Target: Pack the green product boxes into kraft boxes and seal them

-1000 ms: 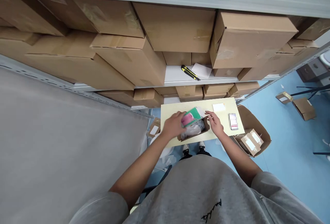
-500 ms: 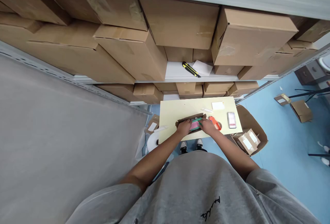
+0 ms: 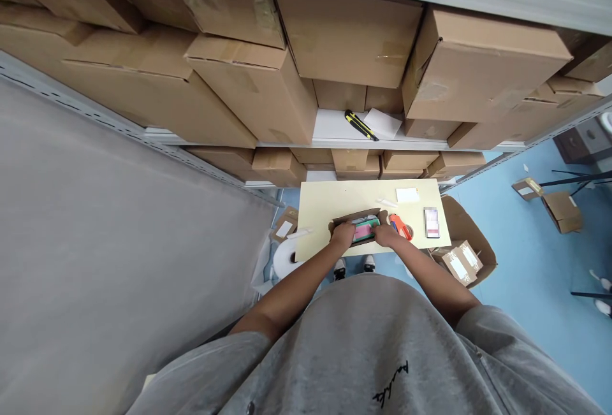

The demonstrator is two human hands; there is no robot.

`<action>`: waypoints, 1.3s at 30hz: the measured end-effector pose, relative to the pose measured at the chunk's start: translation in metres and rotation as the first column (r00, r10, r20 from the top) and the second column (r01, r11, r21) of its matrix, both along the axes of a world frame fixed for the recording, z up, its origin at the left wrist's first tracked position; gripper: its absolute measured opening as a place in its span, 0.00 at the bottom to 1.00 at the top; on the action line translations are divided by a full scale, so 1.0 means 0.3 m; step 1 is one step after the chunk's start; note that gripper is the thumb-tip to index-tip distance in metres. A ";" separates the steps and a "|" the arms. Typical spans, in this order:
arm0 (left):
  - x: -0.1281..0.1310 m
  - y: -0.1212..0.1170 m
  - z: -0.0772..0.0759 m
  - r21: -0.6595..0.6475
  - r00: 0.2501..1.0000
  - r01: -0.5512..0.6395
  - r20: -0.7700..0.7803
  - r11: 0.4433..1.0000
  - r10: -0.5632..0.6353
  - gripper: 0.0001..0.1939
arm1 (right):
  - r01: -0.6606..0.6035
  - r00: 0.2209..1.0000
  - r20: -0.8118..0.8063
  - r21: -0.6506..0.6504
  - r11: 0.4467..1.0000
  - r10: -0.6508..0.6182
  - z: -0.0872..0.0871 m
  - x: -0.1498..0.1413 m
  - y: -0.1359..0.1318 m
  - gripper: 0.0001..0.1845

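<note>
Compared with a moment before, the two hands came closer together. Now the left hand (image 3: 342, 235) and the right hand (image 3: 386, 234) are half closed and press on both ends of the small cardboard box (image 3: 357, 215), near the lower edge of the pale yellow table (image 3: 335, 201), with a green and pink packet (image 3: 364, 231) lying inside, and an orange tape dispenser (image 3: 400, 227) just beside the right hand

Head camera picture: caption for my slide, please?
Left hand and right hand touch a cardboard box holding a green-and-pink packet on a yellow table.
</note>
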State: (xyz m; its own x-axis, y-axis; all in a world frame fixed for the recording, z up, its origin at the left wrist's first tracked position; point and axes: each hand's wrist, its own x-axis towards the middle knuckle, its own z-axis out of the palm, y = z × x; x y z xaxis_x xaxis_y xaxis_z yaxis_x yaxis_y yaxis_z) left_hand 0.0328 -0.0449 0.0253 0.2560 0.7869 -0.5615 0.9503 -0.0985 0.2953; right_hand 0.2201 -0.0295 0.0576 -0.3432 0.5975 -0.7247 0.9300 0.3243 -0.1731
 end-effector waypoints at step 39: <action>-0.078 -0.070 -0.071 -0.126 0.993 0.083 0.091 0.989 -0.072 0.51 | -0.055 0.998 -0.021 0.061 0.997 0.057 -0.035 -0.038 -0.011 0.31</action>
State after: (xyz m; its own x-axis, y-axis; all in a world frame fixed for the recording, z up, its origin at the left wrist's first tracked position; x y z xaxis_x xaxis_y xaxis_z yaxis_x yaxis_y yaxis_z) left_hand 0.0093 -0.0660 0.0042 0.3647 0.6848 -0.6308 0.9120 -0.1262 0.3903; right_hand 0.2086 -0.0328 0.0471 -0.3933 0.6193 -0.6795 0.9062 0.3862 -0.1725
